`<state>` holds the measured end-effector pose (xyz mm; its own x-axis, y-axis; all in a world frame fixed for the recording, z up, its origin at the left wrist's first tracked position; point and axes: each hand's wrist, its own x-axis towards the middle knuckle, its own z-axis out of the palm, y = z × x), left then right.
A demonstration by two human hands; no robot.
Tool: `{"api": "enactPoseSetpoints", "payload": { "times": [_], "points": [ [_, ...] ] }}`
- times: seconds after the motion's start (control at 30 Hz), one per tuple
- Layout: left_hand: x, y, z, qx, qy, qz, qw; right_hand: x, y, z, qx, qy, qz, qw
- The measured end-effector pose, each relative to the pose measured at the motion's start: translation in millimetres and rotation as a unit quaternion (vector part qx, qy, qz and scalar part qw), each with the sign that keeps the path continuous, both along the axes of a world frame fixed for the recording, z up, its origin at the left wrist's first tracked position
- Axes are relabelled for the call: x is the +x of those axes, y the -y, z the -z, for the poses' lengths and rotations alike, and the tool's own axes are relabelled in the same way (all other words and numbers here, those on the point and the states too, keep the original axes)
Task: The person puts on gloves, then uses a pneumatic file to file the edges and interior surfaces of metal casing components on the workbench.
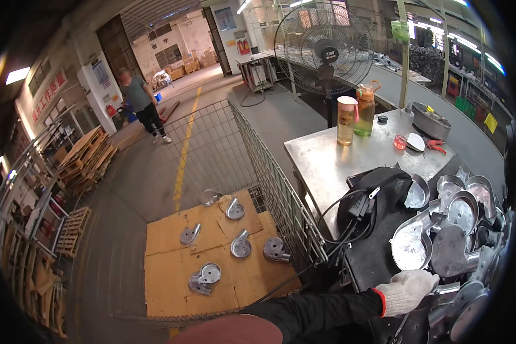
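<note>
My left hand, in a pale knitted glove with a red cuff, reaches in from the lower edge to the right. Its fingers are curled together at the spout of a grey metal blower housing, and the grip's underside is hidden. Around it lies a heap of similar snail-shaped metal housings; one open round housing is just beyond the hand, and a flat-faced housing is beside that one. My right hand is not in view.
A wire mesh cage on the left holds cardboard with several housings on it. Behind the heap are a black bag with cables, a metal table with bottles and red pliers, and a large fan. A person stands far left near pallets.
</note>
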<state>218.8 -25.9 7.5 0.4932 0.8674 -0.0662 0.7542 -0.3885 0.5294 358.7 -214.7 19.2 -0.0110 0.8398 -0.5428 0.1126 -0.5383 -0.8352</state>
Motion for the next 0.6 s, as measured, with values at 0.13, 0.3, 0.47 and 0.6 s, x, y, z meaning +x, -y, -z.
{"api": "enactPoseSetpoints", "payload": {
  "times": [0.13, 0.3, 0.47, 0.6],
  "points": [
    [0.7, 3.9, -7.2, 0.002, 0.048, -0.026, 0.999, 4.1, 10.1, -1.1, 0.007, 0.015, 0.037, 0.999],
    [-0.5, 13.9, -22.4, 0.002, 0.029, -0.024, 0.999, 4.8, -3.0, 10.9, -0.015, 0.041, 0.041, 0.998],
    [-22.4, 22.6, -8.0, 0.157, 0.097, -0.036, 0.982, 9.6, -28.9, 15.2, -0.108, -0.085, 0.047, 0.989],
    [-9.6, 25.8, -3.3, 0.176, 0.119, -0.026, 0.977, 26.2, -7.3, 3.3, -0.061, -0.258, 0.140, 0.954]
  ]
}}
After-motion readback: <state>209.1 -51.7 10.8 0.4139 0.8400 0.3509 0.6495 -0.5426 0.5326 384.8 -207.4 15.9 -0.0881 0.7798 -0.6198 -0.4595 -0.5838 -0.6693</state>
